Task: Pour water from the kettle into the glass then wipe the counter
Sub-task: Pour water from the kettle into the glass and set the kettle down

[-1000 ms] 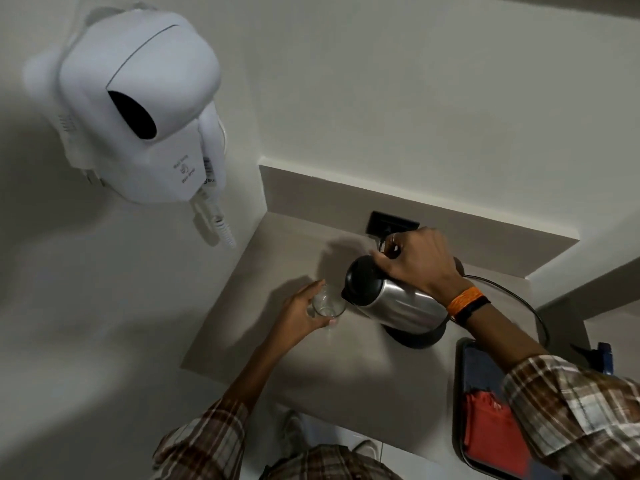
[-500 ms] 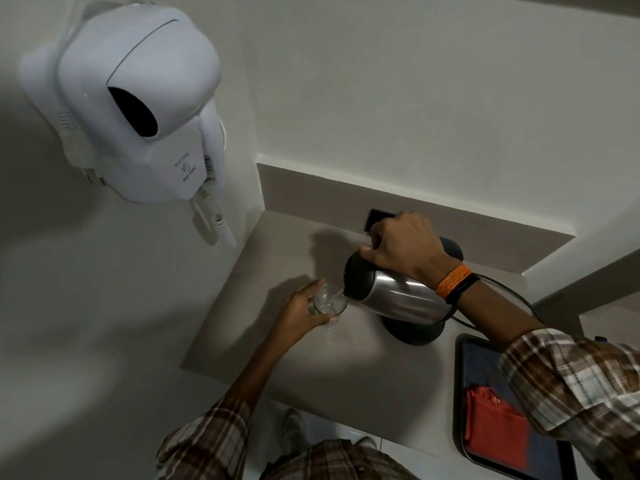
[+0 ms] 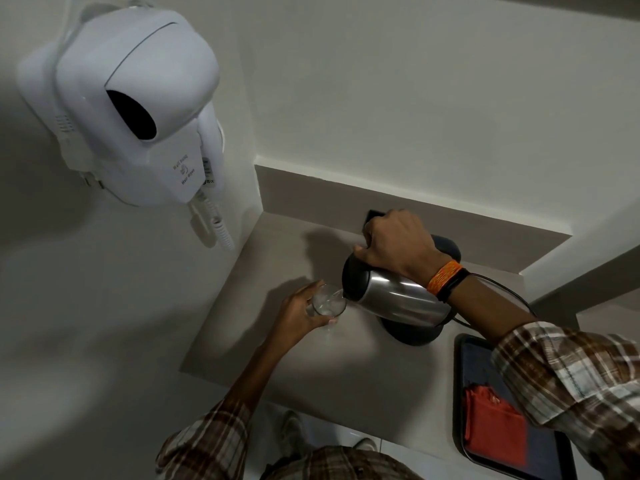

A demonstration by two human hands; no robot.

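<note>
A steel kettle (image 3: 394, 296) with a black lid is tipped far over to the left, its spout right at the rim of a clear glass (image 3: 327, 303). My right hand (image 3: 398, 245) grips the kettle's handle from above. My left hand (image 3: 299, 315) wraps around the glass, which stands on the grey counter (image 3: 263, 327). Some water shows in the glass. The kettle's black base (image 3: 412, 332) sits on the counter under it. A red cloth (image 3: 495, 424) lies on a dark tray (image 3: 465, 375) at the right.
A white wall-mounted hair dryer (image 3: 135, 109) with a coiled cord juts out from the left wall above the counter. A black socket (image 3: 374, 214) sits in the back wall behind my right hand. The kettle's cord (image 3: 512, 294) loops behind my right forearm.
My right hand has tipped the kettle further to the left, bringing its spout to the glass rim. My left hand has stayed on the glass.
</note>
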